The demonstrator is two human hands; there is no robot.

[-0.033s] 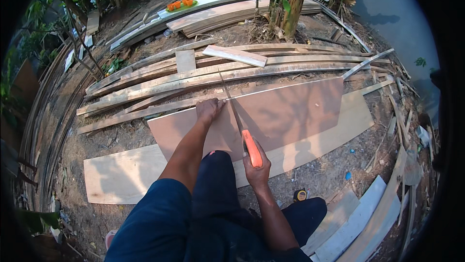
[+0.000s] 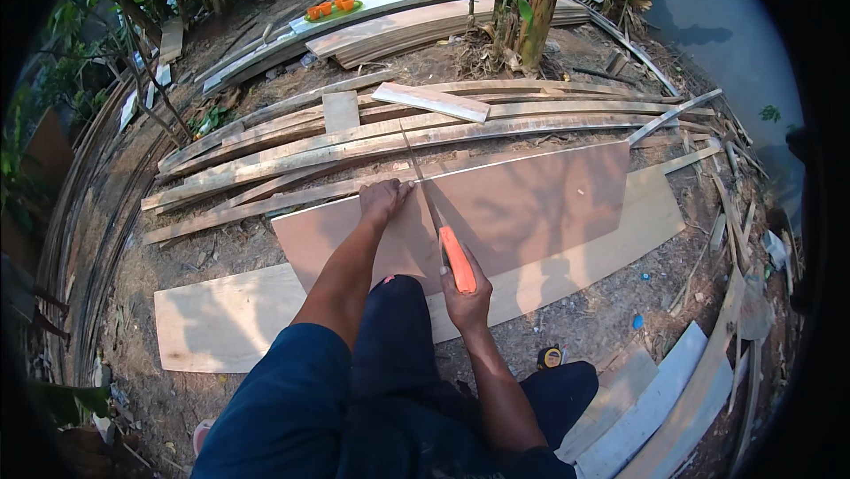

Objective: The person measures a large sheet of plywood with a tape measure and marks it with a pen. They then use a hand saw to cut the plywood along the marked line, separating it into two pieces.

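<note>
My right hand is closed round the orange handle of a handsaw. Its blade slants away from me across the far edge of a reddish-brown plywood board, with the tip past that edge. My left hand bears down on the board's far edge just left of the blade, fingers curled over the edge and thumb close to the saw. Partly under this board lies a paler plywood sheet, showing at the left and along the near side. My bent knee rests against the board's near edge.
Beyond the board lie several long timber strips with a short offcut across them. A plank stack stands farther back near a banana stem. A tape measure sits beside my right knee; loose planks lie lower right.
The saw and my right hand have shifted slightly forward, away from me. My left hand keeps its place on the board.
</note>
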